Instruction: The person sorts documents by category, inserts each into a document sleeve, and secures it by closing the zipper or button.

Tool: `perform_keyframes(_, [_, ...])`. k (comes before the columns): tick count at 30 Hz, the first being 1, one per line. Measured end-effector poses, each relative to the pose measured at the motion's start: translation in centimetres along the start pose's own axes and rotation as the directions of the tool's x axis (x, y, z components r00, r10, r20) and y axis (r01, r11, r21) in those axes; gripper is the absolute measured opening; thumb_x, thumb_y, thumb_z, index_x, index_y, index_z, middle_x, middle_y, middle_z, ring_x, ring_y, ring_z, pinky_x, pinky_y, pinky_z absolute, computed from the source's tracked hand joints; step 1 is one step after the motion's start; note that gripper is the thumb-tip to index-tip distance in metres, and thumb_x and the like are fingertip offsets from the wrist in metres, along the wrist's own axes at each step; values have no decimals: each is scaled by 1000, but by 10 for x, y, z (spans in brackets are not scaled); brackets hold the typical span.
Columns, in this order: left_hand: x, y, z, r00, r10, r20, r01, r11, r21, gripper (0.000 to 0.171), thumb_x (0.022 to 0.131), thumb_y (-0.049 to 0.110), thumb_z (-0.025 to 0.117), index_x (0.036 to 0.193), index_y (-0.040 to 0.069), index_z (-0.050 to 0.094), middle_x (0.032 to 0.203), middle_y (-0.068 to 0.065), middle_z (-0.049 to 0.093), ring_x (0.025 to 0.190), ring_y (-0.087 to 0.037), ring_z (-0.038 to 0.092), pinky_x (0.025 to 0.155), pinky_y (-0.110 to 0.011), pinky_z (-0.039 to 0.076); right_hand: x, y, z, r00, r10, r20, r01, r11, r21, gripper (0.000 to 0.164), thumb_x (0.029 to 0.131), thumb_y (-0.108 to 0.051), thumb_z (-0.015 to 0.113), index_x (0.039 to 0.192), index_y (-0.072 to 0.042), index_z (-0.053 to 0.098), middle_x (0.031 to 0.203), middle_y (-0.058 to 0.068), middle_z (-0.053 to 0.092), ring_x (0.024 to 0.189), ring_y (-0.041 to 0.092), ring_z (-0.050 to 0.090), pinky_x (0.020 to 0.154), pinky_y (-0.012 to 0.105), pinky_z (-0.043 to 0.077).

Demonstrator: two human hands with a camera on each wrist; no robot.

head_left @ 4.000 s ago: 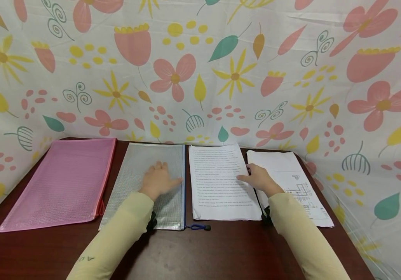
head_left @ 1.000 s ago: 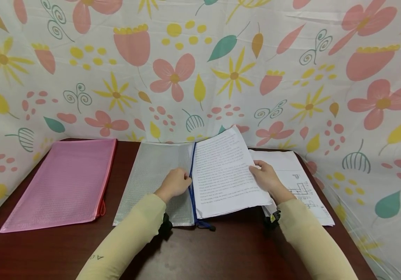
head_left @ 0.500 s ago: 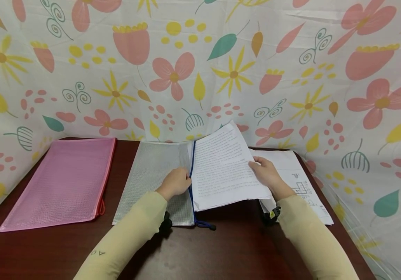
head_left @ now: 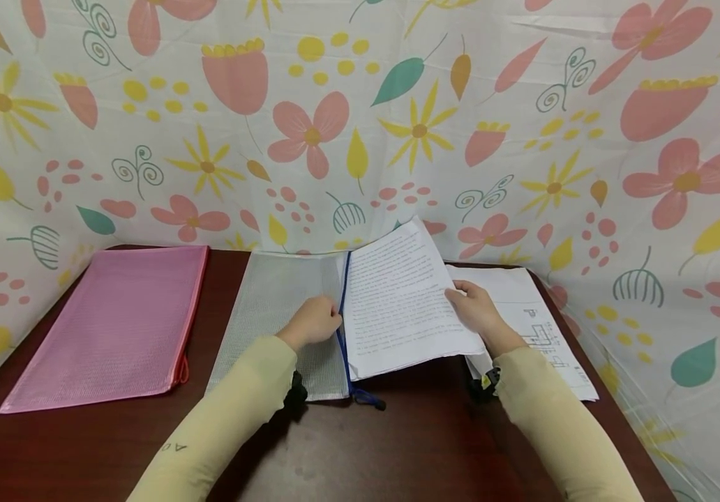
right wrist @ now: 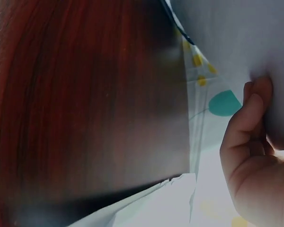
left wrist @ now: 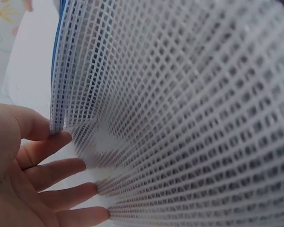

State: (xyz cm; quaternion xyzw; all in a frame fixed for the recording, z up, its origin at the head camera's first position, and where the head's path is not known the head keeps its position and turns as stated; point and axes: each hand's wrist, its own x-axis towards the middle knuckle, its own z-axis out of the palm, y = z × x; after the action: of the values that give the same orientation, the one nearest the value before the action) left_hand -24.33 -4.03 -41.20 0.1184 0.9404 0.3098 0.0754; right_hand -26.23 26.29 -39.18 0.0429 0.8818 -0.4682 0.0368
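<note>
A pink mesh pouch (head_left: pixel 111 321) with a red loop (head_left: pixel 182 371) lies at the far left of the desk (head_left: pixel 360 453), well apart from the hands. At the right lies a paper stack with diagrams (head_left: pixel 545 328), partly covered by the right hand (head_left: pixel 479 310) and its sleeve (head_left: pixel 555 411). A floral cloth (head_left: pixel 335 104) hangs behind the desk.

Between them lies a clear mesh pouch (head_left: pixel 272 300) with a blue edge, its blue pull cord (head_left: pixel 368 399) near the person. The printed sheets (head_left: pixel 404 307) stand just right of that edge, tilted, their lower right corner raised off the desk. The left hand (head_left: pixel 312 321) pinches the blue-edged side between thumb and forefinger, the other fingers spread against the mesh. The right hand pinches the sheets by their right edge, its fingers curled.

Whether the sheets' left edge lies inside the pouch or only beside it cannot be told, and their small print is unreadable. The right wrist view cuts off part of the right hand.

In all there are two pouches, two lots of paper and two hands; the leaves cannot be counted.
</note>
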Motion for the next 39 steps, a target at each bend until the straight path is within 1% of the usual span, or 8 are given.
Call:
perform_keyframes(6, [0, 6, 4, 1000, -14, 5, 14, 999, 43, 30, 90, 10, 49, 61, 12, 41, 58, 1, 40, 50, -14, 39, 46, -24, 30, 0, -5, -1, 1000, -3, 10, 3, 1000, 14, 45, 99, -21, 42, 134, 8, 44, 113, 26, 60, 67, 3, 57, 64, 20, 49])
perform_keyframes(11, [1, 7, 3, 999, -17, 31, 15, 998, 69, 31, 90, 9, 47, 61, 13, 38, 56, 1, 37, 49, -14, 36, 47, -25, 29, 1, -6, -1, 1000, 10, 15, -10, 999, 38, 46, 99, -22, 42, 134, 7, 44, 108, 22, 62, 66, 3, 57, 63, 21, 49])
perform_keyframes(14, [2, 6, 3, 999, -15, 47, 12, 997, 74, 31, 90, 9, 45, 61, 13, 36, 55, 1, 35, 49, -13, 34, 47, -25, 29, 2, -6, 1, 1000, -18, 10, 18, 999, 30, 44, 99, -21, 42, 133, 8, 45, 102, 20, 64, 64, 2, 57, 62, 21, 49])
perform_keyframes(19, [5, 2, -2, 997, -8, 72, 6, 1000, 28, 36, 91, 10, 45, 57, 15, 34, 51, 4, 33, 46, -11, 31, 46, -24, 28, 4, -4, 5, 999, -51, -5, 51, 999, 4, 41, 98, -19, 43, 129, 8, 48, 97, 20, 66, 62, 3, 57, 60, 21, 49])
perform_keyframes(25, [4, -4, -13, 993, 28, 117, -25, 999, -28, 38, 94, 11, 47, 58, 14, 36, 55, 2, 36, 49, -12, 33, 48, -24, 30, 6, 0, 3, 999, -34, -10, 34, 999, -22, 42, 98, -20, 43, 130, 6, 48, 104, 23, 64, 64, 5, 57, 62, 23, 49])
perform_keyframes(30, [5, 0, -13, 994, 22, 104, -21, 1000, -17, 40, 93, 10, 48, 55, 14, 36, 53, 3, 36, 48, -11, 34, 46, -23, 29, 5, -1, 5, 999, -27, -30, 27, 1000, -8, 42, 97, -20, 45, 128, 7, 50, 105, 25, 63, 64, 4, 56, 63, 21, 48])
perform_keyframes(34, [3, 8, -8, 996, -16, 86, 13, 999, 32, 39, 91, 9, 47, 54, 14, 35, 51, 3, 35, 45, -11, 32, 43, -23, 27, 3, -5, 6, 999, -24, -23, 24, 1000, 16, 42, 98, -21, 44, 129, 7, 49, 102, 21, 64, 63, 3, 57, 62, 21, 49])
perform_keyframes(39, [1, 16, -2, 997, -52, 64, 45, 994, 99, 36, 91, 9, 47, 57, 13, 36, 54, 2, 36, 47, -12, 35, 44, -25, 29, -1, -7, 7, 1000, 1, -17, 0, 998, 62, 43, 98, -21, 44, 131, 7, 47, 97, 16, 64, 63, 2, 57, 61, 20, 49])
